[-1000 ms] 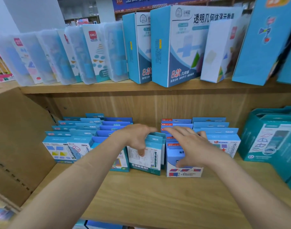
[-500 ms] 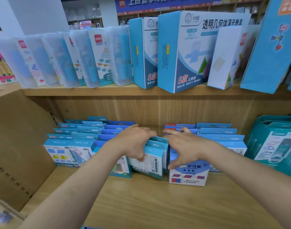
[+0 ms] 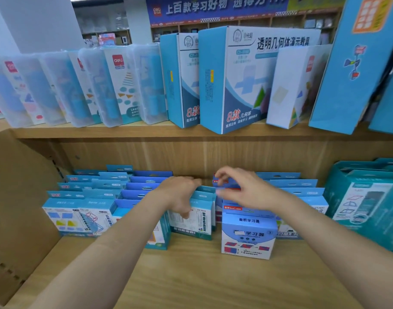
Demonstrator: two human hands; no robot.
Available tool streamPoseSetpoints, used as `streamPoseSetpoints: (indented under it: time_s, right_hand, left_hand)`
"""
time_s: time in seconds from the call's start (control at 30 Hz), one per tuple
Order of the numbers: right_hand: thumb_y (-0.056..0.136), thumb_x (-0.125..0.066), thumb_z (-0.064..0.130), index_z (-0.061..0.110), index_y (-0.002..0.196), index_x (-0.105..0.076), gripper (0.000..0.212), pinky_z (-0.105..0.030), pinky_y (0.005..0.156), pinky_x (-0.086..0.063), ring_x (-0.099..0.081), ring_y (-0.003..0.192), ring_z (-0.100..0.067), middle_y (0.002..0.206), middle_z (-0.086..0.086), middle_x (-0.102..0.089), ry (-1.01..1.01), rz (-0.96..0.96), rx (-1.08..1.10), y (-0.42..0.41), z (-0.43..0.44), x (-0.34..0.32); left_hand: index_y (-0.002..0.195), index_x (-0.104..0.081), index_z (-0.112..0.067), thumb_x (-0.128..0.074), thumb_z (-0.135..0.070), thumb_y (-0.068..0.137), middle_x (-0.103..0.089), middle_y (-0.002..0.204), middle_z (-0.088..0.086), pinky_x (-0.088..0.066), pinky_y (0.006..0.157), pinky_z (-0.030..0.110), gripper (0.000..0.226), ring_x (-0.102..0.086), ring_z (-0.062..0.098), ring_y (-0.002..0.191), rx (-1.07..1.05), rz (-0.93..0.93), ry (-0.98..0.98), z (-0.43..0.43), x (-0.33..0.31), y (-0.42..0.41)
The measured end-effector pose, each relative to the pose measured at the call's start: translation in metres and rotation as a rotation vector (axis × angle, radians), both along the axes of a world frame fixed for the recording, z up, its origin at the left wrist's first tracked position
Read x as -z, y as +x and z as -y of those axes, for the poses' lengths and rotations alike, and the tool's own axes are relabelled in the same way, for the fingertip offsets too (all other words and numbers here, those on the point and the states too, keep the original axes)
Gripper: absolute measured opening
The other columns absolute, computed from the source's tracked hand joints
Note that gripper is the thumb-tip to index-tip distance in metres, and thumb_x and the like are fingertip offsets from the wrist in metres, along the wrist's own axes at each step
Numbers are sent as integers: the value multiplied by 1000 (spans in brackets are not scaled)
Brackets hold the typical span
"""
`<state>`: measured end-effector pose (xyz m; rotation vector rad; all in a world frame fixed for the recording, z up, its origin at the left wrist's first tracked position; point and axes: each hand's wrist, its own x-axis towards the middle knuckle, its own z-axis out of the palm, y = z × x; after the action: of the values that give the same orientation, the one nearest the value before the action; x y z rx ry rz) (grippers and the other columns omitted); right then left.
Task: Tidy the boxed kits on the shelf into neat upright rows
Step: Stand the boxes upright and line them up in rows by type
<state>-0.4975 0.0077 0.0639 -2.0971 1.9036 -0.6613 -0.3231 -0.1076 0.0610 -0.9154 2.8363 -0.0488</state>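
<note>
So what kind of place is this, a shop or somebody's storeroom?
Most likely a stationery or school-supplies shop. Many copies of the same small boxed kits stand in rows on a wooden shelf, larger teaching-aid boxes line the shelf above, and a blue promotional banner hangs over more display shelving behind.

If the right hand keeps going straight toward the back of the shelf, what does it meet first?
Probably the red-topped blue box that the right hand already pinches, then the wooden back panel; depth is unclear.
</note>
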Motion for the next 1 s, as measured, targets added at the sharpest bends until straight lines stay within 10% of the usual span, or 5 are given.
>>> streamPoseSetpoints:
  time_s: [0.13, 0.47, 0.67, 1.0]
  right_hand:
    - [95, -40, 14, 17, 105, -54, 18, -29, 81, -43, -55, 95, -12, 106, 6, -65, 98, 3, -63, 7, 36, -21]
    - [100, -30, 29, 20, 98, -51, 23, -34, 77, -32, -51, 92, -20, 95, -1, -59, 244, -558, -156, -1, 55, -10]
    - [98, -40, 38, 26, 97, -60, 24, -40, 82, -48, -57, 87, -12, 93, 7, -65, 127, -235, -61, -22, 36, -5]
    - [77, -62, 62, 41, 133, -44, 62, -44, 109, -28, -31, 131, -4, 140, 22, -39, 48, -101, 150, -25, -41, 0]
  left_hand:
    - [129, -41, -22, -84, -28, 59, -55, 117, -1, -45, 89, 36, 83, -53, 22, 109, 23, 1, -17, -1, 3, 3]
    - [116, -46, -21, -81, -31, 60, -57, 112, 0, -45, 85, 35, 66, -55, 22, 105, 2, -47, -49, 5, 6, 4]
    - [131, -38, -23, -69, -23, 71, -48, 122, 2, -35, 96, 35, 67, -45, 24, 118, 16, -163, -198, 10, 16, -1]
    - [146, -10, -33, -71, -23, 75, -14, 149, 11, -21, 110, 52, 94, -19, 33, 134, 152, -75, -547, -18, 30, -19]
